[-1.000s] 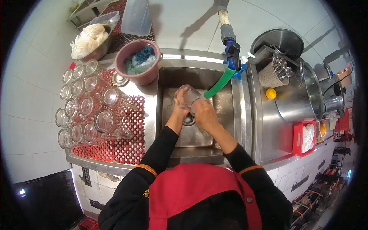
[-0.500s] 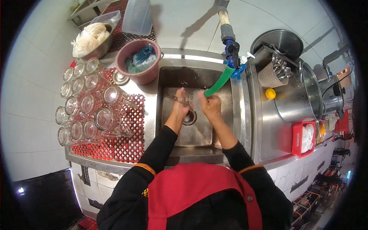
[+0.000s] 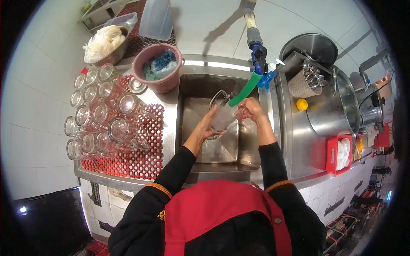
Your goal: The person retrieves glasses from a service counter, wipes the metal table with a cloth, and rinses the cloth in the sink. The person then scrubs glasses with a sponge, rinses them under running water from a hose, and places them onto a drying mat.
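Observation:
My left hand (image 3: 208, 126) is wrapped around a clear glass mug (image 3: 224, 118), tilted over the steel sink (image 3: 205, 153). The mug's handle (image 3: 218, 97) points up and away from me. A green hose (image 3: 246, 89) from the tap ends right at the mug's mouth. At the mug's right side, my right hand (image 3: 253, 110) has its fingers curled in close to the glass and the hose end; whatever they grip is hidden. Several upturned glass mugs (image 3: 118, 129) stand on a red perforated mat (image 3: 141, 166) to the left.
A pink bucket (image 3: 158, 83) with suds and a blue scrubber stands behind the mat. The blue tap (image 3: 258, 64) rises at the back. On the right counter are a spoon holder (image 3: 301, 87), an orange ball-like fruit (image 3: 302, 104) and a red tray (image 3: 331, 155).
The mug has come up from low in the sink and tilted, with its handle now toward the back. My right hand has moved right, off the hose end.

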Available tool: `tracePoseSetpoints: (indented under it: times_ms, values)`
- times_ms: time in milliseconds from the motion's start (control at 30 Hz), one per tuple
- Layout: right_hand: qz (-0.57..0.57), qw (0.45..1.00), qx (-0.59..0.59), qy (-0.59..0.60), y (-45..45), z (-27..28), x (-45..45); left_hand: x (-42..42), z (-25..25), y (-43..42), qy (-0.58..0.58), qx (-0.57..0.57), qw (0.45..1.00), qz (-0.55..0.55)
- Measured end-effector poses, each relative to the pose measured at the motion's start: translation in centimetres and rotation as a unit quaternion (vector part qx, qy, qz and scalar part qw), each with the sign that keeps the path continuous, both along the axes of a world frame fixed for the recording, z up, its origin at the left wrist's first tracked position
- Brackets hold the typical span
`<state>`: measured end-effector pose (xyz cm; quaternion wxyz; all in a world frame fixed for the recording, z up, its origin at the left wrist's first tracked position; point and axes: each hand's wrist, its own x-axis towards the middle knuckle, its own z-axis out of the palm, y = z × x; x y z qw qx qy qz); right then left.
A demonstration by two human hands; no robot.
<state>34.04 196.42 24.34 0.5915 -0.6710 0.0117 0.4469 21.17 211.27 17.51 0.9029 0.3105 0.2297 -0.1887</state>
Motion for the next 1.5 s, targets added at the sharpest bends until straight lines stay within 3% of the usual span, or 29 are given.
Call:
tracePoseSetpoints:
  times_ms: [100,167,200,300,367,500,600,733,867,933,967,1000,1067,1100,1133,1233,1300,1367,1400,1433,1467,1500]
  values:
    - [-0.022,1.000,0.004,-0.006,0.5,1.1,-0.7,0.5,-2.2,-0.1,-0.059,-0.043,0.996,0.052]
    - [0.058,0.989,-0.003,-0.136,0.9,3.0,-2.5,-0.2,-1.8,-0.1,-0.090,-0.077,0.990,0.080]
    - [0.057,0.989,-0.003,-0.134,0.7,2.8,-2.9,-0.7,-1.3,0.0,-0.121,-0.111,0.980,0.111]
    - [0.096,0.979,0.011,-0.180,0.5,2.0,-3.1,-1.4,-1.4,1.0,-0.037,-0.055,0.995,0.071]
    - [0.026,0.997,0.063,-0.045,-0.2,0.8,-2.5,-1.0,-1.6,1.3,-0.034,-0.009,0.998,0.060]
    - [-0.004,0.993,0.114,-0.007,-1.2,-2.5,-2.1,-1.0,-0.4,1.0,-0.041,0.125,0.988,0.079]
    - [-0.008,0.995,0.100,-0.015,-1.3,-1.7,-3.0,-1.4,0.3,0.9,-0.046,0.083,0.988,0.126]
    - [-0.029,0.984,0.174,0.017,-0.8,-0.1,-4.3,-1.5,-0.9,1.7,-0.110,0.108,0.964,0.218]
    - [-0.043,0.958,0.273,0.071,-0.6,-2.1,-4.8,-2.6,1.9,3.7,-0.157,0.247,0.927,0.234]
    - [-0.048,0.948,0.302,0.086,-0.1,-3.3,-5.2,-2.6,2.3,4.6,-0.204,0.364,0.882,0.217]
    - [-0.055,0.938,0.328,0.101,0.2,-4.0,-5.4,-3.0,4.5,4.5,-0.220,0.489,0.817,0.210]
    - [-0.053,0.937,0.330,0.100,0.5,-5.0,-5.6,-3.5,6.3,4.4,-0.221,0.490,0.816,0.212]
    - [-0.073,0.912,0.367,0.170,1.3,-6.1,-6.0,-4.2,9.0,4.0,-0.264,0.705,0.628,0.198]
    - [-0.071,0.911,0.368,0.170,1.8,-6.0,-6.3,-4.2,9.7,3.9,-0.289,0.726,0.588,0.208]
    - [-0.088,0.912,0.353,0.188,2.3,-6.0,-6.7,-4.5,10.5,3.5,-0.288,0.727,0.587,0.208]
    - [-0.112,0.913,0.339,0.197,2.5,-5.2,-7.0,-5.1,13.0,2.3,-0.362,0.769,0.473,0.234]
    - [-0.120,0.913,0.341,0.187,2.1,-5.2,-6.6,-4.8,11.5,2.6,-0.349,0.752,0.501,0.250]
    - [-0.128,0.956,0.249,0.082,1.2,-5.3,-5.6,-4.3,8.9,2.8,-0.310,0.711,0.555,0.301]
    - [-0.131,0.956,0.250,0.080,0.8,-4.7,-5.4,-4.0,6.9,2.9,-0.314,0.709,0.556,0.300]
    - [-0.121,0.970,0.207,0.025,0.3,-3.6,-5.4,-3.7,4.6,3.0,-0.236,0.551,0.742,0.300]
    - [-0.111,0.980,0.163,-0.029,-0.1,-2.4,-5.4,-3.3,2.4,3.2,-0.143,0.357,0.881,0.278]
    - [-0.112,0.982,0.148,-0.031,0.0,-1.7,-5.2,-3.0,1.5,3.0,-0.150,0.277,0.915,0.252]
